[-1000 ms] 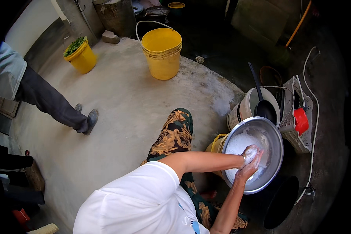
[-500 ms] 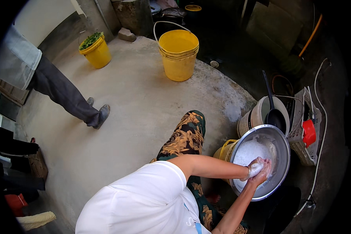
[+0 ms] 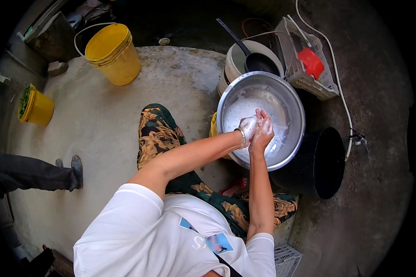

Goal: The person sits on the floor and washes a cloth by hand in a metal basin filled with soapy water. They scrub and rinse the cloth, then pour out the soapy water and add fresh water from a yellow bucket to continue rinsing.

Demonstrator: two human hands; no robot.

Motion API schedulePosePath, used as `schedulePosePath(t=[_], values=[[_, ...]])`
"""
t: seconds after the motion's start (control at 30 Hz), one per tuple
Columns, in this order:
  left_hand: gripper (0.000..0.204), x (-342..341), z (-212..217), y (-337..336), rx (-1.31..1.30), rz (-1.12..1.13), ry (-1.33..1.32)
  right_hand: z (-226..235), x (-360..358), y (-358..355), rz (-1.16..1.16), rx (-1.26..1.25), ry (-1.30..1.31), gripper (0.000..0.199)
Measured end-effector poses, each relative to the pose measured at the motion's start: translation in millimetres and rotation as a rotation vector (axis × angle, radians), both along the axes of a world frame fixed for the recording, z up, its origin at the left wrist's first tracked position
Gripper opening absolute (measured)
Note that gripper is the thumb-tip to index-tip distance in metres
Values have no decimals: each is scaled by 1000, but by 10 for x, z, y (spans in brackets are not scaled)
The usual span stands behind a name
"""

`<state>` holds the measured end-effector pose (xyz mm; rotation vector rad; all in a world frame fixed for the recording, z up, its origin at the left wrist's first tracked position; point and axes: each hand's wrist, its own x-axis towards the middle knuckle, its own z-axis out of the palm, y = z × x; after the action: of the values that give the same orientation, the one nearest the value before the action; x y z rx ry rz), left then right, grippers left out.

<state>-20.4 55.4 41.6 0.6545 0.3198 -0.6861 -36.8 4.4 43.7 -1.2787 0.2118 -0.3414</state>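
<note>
My hands are pressed together over a wide grey metal basin (image 3: 296,111) with white suds in its bottom. Thick foam coats my left hand (image 3: 247,126), which has a bracelet at the wrist; its fingers look curled in against the other palm, and whatever may lie between is hidden. My right hand (image 3: 263,133) cups the left one from the right, fingers stretched toward the basin's far side, with foam on the palm. The basin rests on a yellow bucket (image 3: 213,125), mostly covered by it.
Behind the basin, a black pan (image 3: 259,63) lies over a white bucket (image 3: 235,57), beside a crate (image 3: 328,87) holding a red scoop (image 3: 311,63). A black bucket (image 3: 326,161) and hose (image 3: 339,92) are right. Yellow buckets (image 3: 120,60) and a person's leg (image 3: 37,171) are left.
The view has swung right, so the basin and hands now sit nearer the middle and the black bucket shows. My hands stay pressed together over the suds, my right fingers now reaching farther up.
</note>
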Motion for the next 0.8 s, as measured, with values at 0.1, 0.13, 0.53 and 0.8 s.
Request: schedulePosePath(t=[0.1, 0.13, 0.53, 0.8], values=[[29, -44, 163, 143, 90, -10, -26, 22, -1, -69, 0, 45, 110, 33], [30, 31, 159, 185, 112, 10, -59, 121, -28, 112, -34, -51, 85, 31], [30, -75, 8, 76, 171, 157, -326, 21, 30, -45, -155, 467, 73, 19], [19, -81, -136, 38, -20, 135, -166, -74, -30, 57, -148, 76, 34, 10]])
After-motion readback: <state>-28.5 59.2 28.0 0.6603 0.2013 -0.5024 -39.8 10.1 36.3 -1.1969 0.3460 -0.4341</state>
